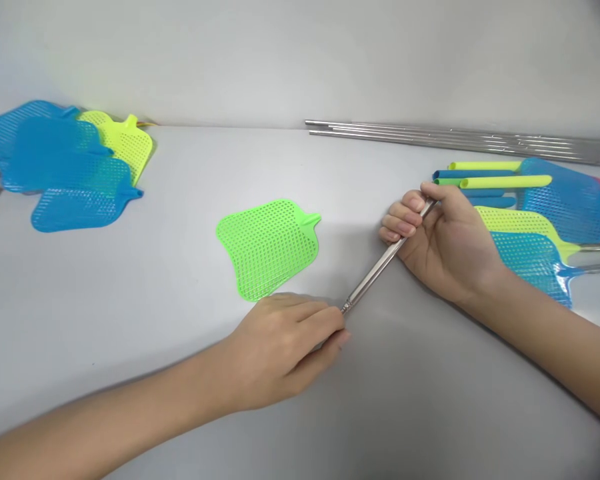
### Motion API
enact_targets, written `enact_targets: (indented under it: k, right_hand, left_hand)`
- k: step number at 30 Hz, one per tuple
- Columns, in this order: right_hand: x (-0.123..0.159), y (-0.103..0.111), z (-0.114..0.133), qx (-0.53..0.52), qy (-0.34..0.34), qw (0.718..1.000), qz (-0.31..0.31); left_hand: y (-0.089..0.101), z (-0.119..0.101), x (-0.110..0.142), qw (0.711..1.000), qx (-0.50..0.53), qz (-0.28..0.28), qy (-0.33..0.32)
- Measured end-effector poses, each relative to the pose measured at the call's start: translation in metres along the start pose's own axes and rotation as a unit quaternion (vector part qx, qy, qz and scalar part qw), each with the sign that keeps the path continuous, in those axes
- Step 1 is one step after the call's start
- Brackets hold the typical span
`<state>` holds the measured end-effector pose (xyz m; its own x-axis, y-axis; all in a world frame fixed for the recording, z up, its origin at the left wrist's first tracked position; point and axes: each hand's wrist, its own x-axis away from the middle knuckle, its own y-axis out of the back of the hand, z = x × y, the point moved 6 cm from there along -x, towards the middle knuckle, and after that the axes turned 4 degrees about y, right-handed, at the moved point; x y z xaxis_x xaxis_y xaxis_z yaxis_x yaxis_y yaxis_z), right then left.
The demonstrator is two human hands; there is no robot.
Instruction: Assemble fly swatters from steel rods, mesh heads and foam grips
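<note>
A shiny telescopic metal rod [377,268] slants between my two hands above the table. My right hand [445,240], palm turned up, has its fingers wrapped round the upper end. At the lower end, my left hand [290,340] pinches the thin tip between thumb and fingers, which hide part of it. Just beyond my left hand lies a bright green fly swatter head [270,250], flat on the table, its short socket pointing right. The socket and the rod are apart.
Several blue swatter heads [80,207] and a yellow one [135,147] overlap at the left. Long metal rods [430,137] lie along the wall. At the right are yellow tubes [505,181], blue tubes [475,175], and swatters with metal shafts, including a blue one [530,263].
</note>
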<state>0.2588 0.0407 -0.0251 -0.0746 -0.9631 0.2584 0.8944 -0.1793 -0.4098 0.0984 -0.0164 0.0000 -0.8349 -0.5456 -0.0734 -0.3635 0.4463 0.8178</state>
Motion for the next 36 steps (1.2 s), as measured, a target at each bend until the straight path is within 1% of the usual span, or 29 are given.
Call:
enact_targets:
  k: [6,13,19,30,33,36]
  right_hand:
    - [-0.0004,0.0005,-0.0005,-0.004,-0.002,1.0,-0.002]
    - [-0.0009,0.0017,-0.0004,0.019,0.0,1.0,-0.004]
    - [-0.0003,0.0024,-0.001,0.006,-0.004,1.0,-0.014]
    - [0.0002,0.0038,0.0009,0.036,0.0,0.999,-0.019]
    - [0.0004,0.0036,0.0013,0.028,0.0,0.999,-0.02]
    - [0.001,0.0027,0.0008,-0.003,-0.008,1.0,-0.024]
  left_hand:
    - [0.0009,-0.0002,0.0004,1.0,0.005,-0.007,-0.006]
    - [0.0015,-0.0008,-0.0001,1.0,-0.002,-0.011,-0.007]
    - [0.0015,-0.0011,-0.0005,1.0,-0.007,-0.009,-0.01]
    - [0.0019,-0.0014,-0.0009,1.0,-0.012,-0.009,-0.005]
    - [0.0011,-0.0011,-0.0005,1.0,-0.01,-0.003,-0.004]
    - [0.0013,-0.0011,-0.0003,1.0,-0.009,-0.005,-0.006]
